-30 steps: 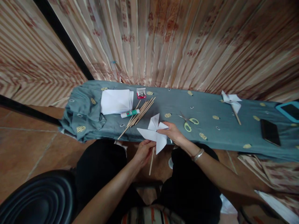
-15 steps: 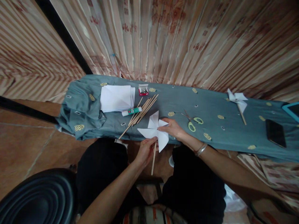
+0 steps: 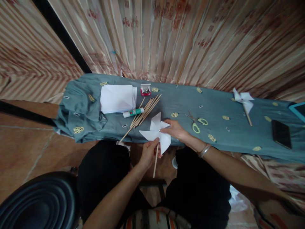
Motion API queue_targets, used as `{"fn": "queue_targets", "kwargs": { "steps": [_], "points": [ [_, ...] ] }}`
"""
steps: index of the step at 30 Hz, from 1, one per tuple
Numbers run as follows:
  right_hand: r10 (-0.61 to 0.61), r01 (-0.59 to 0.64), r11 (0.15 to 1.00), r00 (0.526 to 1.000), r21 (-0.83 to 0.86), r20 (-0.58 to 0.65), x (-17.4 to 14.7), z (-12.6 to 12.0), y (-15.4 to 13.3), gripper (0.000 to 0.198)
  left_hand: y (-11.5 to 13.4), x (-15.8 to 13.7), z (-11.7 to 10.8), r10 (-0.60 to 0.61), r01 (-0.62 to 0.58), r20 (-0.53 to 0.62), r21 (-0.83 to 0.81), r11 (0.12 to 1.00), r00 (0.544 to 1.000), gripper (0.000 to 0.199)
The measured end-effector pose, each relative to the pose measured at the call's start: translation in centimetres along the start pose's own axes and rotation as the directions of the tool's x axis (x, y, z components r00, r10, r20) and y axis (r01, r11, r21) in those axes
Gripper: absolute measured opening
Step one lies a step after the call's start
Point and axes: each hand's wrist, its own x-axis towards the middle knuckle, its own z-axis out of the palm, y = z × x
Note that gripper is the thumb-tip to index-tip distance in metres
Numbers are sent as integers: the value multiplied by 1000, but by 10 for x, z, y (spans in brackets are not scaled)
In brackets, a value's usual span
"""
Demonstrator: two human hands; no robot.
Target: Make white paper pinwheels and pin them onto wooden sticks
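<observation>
A white paper pinwheel point(image 3: 165, 143) on a thin wooden stick point(image 3: 155, 163) is between my hands at the table's front edge. My left hand point(image 3: 149, 153) is closed round the top of the stick, its thumb close to the lower blades. From the right, my right hand point(image 3: 177, 130) grips the pinwheel, with fingertips at its centre, where a small metallic spot shows. Parts of the blades are hidden behind my fingers. Just left of the pinwheel lie several loose wooden sticks point(image 3: 148, 112). Green-handled scissors point(image 3: 197, 122) lie open to the right of my right hand.
A paper stack point(image 3: 116, 98), a glue stick point(image 3: 133, 112) and a small red box of metal pins point(image 3: 145, 90) lie on the cloth-covered table point(image 3: 181, 98). Further right are another pinwheel point(image 3: 243, 98) and a dark phone point(image 3: 281, 133). A black round stool point(image 3: 38, 200) stands at lower left.
The view has shifted slightly. Both hands keep nearly the same hold on the pinwheel and stick; nothing else has visibly moved.
</observation>
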Motion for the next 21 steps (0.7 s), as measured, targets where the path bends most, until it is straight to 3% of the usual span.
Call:
{"fn": "queue_targets", "kwargs": {
  "steps": [8,15,21],
  "points": [
    [-9,11,991,1000,-136,16,2,0,-2,18,-1,11,-4,72,-74,18,240,968,997,59],
    [-19,25,954,1000,-298,21,3,1,-5,20,-6,16,-5,130,-115,-31,302,946,991,64],
    [-62,71,867,997,-493,35,-3,-2,-24,20,-5,19,-6,156,-136,-37,333,933,987,66]
  ]
}}
